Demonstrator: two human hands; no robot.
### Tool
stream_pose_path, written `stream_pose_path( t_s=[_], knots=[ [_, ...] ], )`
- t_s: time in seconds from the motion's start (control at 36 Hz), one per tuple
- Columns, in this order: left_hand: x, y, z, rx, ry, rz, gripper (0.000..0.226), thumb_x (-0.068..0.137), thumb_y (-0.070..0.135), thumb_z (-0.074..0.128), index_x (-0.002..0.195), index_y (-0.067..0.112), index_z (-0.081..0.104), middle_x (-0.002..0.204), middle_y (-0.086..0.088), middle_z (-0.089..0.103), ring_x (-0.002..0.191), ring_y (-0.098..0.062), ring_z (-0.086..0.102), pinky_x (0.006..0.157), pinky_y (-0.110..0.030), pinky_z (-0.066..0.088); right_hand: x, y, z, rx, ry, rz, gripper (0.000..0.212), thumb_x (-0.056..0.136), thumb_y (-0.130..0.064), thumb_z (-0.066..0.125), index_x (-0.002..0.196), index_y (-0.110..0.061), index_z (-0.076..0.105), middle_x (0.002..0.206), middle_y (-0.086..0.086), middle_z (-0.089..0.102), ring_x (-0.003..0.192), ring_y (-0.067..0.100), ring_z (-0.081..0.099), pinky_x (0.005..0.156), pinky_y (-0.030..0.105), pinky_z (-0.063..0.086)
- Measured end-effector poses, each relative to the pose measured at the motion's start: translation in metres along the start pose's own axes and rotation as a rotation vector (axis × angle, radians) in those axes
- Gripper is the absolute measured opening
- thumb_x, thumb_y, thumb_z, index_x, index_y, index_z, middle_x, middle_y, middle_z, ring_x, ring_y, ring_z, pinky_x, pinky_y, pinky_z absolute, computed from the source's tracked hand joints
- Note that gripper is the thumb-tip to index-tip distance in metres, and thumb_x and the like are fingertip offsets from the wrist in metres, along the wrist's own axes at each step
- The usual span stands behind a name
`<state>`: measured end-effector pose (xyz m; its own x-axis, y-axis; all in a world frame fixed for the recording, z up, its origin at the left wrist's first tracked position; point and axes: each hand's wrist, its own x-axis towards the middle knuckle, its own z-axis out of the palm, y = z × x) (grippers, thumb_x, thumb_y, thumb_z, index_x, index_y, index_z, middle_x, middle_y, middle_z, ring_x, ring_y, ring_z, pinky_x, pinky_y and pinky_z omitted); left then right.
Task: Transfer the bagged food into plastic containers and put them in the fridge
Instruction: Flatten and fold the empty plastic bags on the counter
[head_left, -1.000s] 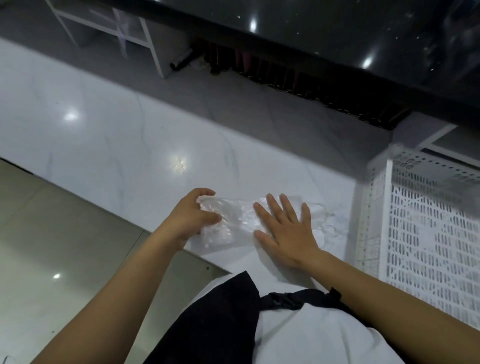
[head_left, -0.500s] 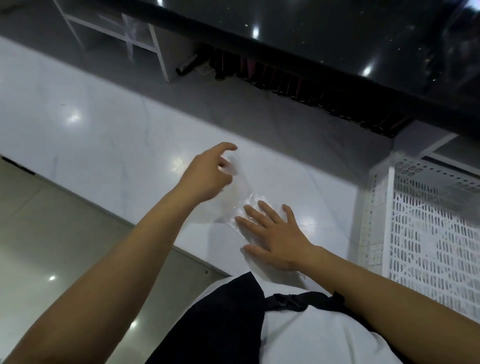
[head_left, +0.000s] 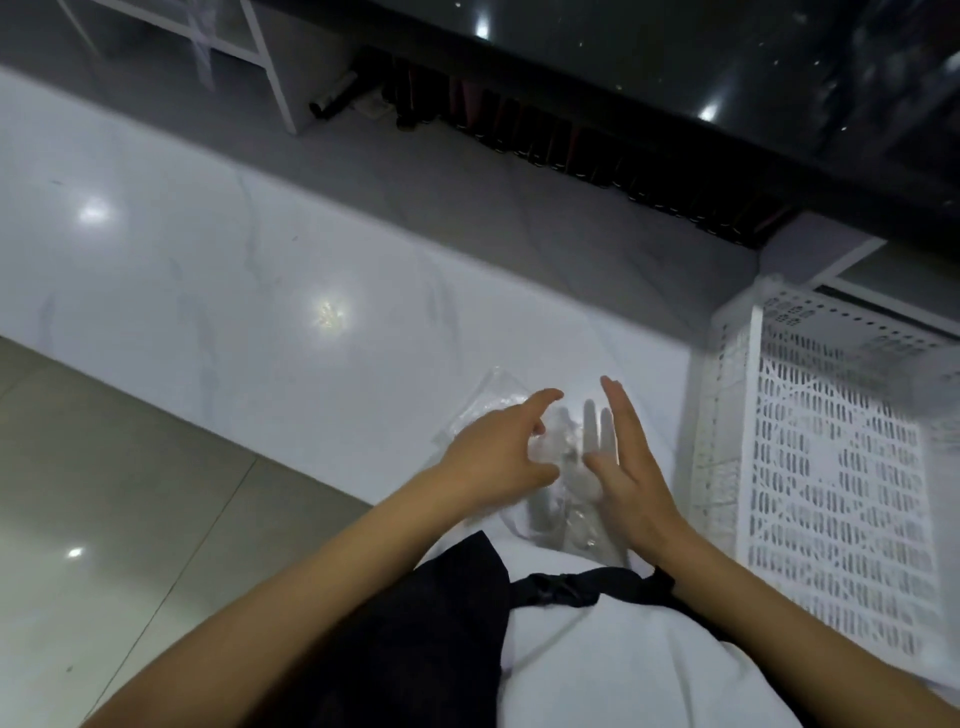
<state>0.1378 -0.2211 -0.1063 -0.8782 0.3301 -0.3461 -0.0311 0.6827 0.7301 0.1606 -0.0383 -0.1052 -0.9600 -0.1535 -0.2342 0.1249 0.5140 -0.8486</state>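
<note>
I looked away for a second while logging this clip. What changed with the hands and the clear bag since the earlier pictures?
The right hand lifted off the clear plastic bag and now stands edge-on, fingers straight. The left hand, which gripped the bag's end and then rose, is back down over it; blur hides any grip. The bag looks more crumpled. The white crate stayed put.
</note>
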Motion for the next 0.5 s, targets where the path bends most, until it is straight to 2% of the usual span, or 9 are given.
stream_pose_path(
  t_s=[0.06, 0.11, 0.17, 0.22, 0.31, 0.36, 0.42, 0.47, 0.5],
  knots=[
    [0.002, -0.003, 0.007, -0.113, -0.021, -0.012, 0.075, 0.088, 0.04, 0.07, 0.152, 0.04, 0.031, 0.127, 0.01, 0.059, 0.099, -0.005, 0.06, 0.089, -0.026, 0.05, -0.001, 0.001, 0.0, -0.095, 0.011, -0.068, 0.066, 0.094, -0.035, 0.041, 0.155, -0.04, 0.016, 0.167, -0.014, 0.005, 0.151, -0.001, 0.002, 0.125, 0.038, 0.008],
    [0.005, -0.006, 0.008, -0.298, 0.017, -0.063, 0.057, 0.095, 0.03, 0.062, 0.147, 0.038, 0.04, 0.12, 0.01, 0.062, 0.099, -0.004, 0.063, 0.089, -0.021, 0.05, -0.003, 0.005, 0.004, -0.364, -0.016, -0.158, 0.061, 0.099, -0.048, 0.032, 0.156, -0.039, 0.012, 0.167, -0.013, -0.001, 0.152, 0.003, -0.005, 0.123, 0.036, 0.001],
    [0.008, -0.009, 0.005, -0.49, 0.078, -0.156, 0.049, 0.098, 0.013, 0.053, 0.142, 0.034, 0.047, 0.113, 0.003, 0.066, 0.098, -0.012, 0.068, 0.09, -0.028, 0.056, -0.003, 0.012, 0.01, -0.631, -0.082, -0.227, 0.062, 0.099, -0.057, 0.018, 0.157, -0.04, 0.005, 0.167, -0.014, -0.007, 0.152, 0.006, -0.014, 0.121, 0.039, -0.007],
    [0.011, -0.008, -0.001, -0.702, 0.118, -0.261, 0.05, 0.097, 0.0, 0.046, 0.139, 0.027, 0.05, 0.107, -0.006, 0.07, 0.092, -0.022, 0.072, 0.081, -0.031, 0.061, -0.001, 0.019, 0.016, -0.782, -0.165, -0.248, 0.065, 0.098, -0.061, 0.011, 0.158, -0.039, 0.0, 0.166, -0.014, -0.01, 0.152, 0.01, -0.016, 0.121, 0.045, -0.007],
    [0.012, -0.008, -0.006, -0.813, 0.205, -0.308, 0.046, 0.097, -0.002, 0.043, 0.135, 0.023, 0.053, 0.104, -0.008, 0.071, 0.08, -0.018, 0.074, 0.074, -0.031, 0.063, 0.003, 0.034, 0.02, -0.907, -0.232, -0.237, 0.068, 0.097, -0.063, 0.008, 0.158, -0.035, -0.005, 0.165, -0.014, -0.013, 0.153, 0.016, -0.014, 0.121, 0.054, -0.003],
    [0.01, -0.012, -0.006, -0.563, 0.344, -0.174, 0.042, 0.098, 0.003, 0.047, 0.132, 0.024, 0.057, 0.108, -0.001, 0.07, 0.083, -0.012, 0.071, 0.08, -0.027, 0.06, 0.003, 0.042, 0.022, -0.948, -0.214, -0.252, 0.068, 0.1, -0.062, 0.01, 0.16, -0.031, -0.002, 0.167, -0.01, -0.008, 0.154, 0.019, -0.01, 0.12, 0.057, -0.002],
    [0.008, -0.019, -0.002, -0.168, 0.459, 0.04, 0.042, 0.1, 0.008, 0.048, 0.138, 0.023, 0.055, 0.128, 0.001, 0.065, 0.112, -0.013, 0.063, 0.1, -0.026, 0.048, 0.002, 0.046, 0.024, -0.964, -0.188, -0.247, 0.068, 0.1, -0.063, 0.008, 0.16, -0.031, -0.001, 0.168, -0.009, -0.005, 0.155, 0.02, -0.008, 0.119, 0.059, -0.004],
    [0.011, -0.027, 0.006, 0.24, 0.397, 0.183, 0.048, 0.105, 0.019, 0.044, 0.152, 0.02, 0.04, 0.157, -0.004, 0.042, 0.146, -0.022, 0.035, 0.119, -0.031, 0.026, 0.002, 0.049, 0.026, -0.977, -0.165, -0.234, 0.068, 0.1, -0.063, 0.008, 0.16, -0.032, -0.003, 0.168, -0.01, -0.006, 0.154, 0.021, -0.01, 0.118, 0.059, -0.007],
    [0.013, -0.031, 0.013, 0.411, 0.318, 0.198, 0.052, 0.108, 0.028, 0.037, 0.159, 0.02, 0.027, 0.166, -0.004, 0.024, 0.154, -0.024, 0.017, 0.124, -0.035, 0.014, 0.002, 0.05, 0.027, -0.983, -0.158, -0.229, 0.068, 0.101, -0.063, 0.008, 0.16, -0.032, -0.004, 0.168, -0.01, -0.005, 0.154, 0.022, -0.01, 0.117, 0.06, -0.007]
  ],
)
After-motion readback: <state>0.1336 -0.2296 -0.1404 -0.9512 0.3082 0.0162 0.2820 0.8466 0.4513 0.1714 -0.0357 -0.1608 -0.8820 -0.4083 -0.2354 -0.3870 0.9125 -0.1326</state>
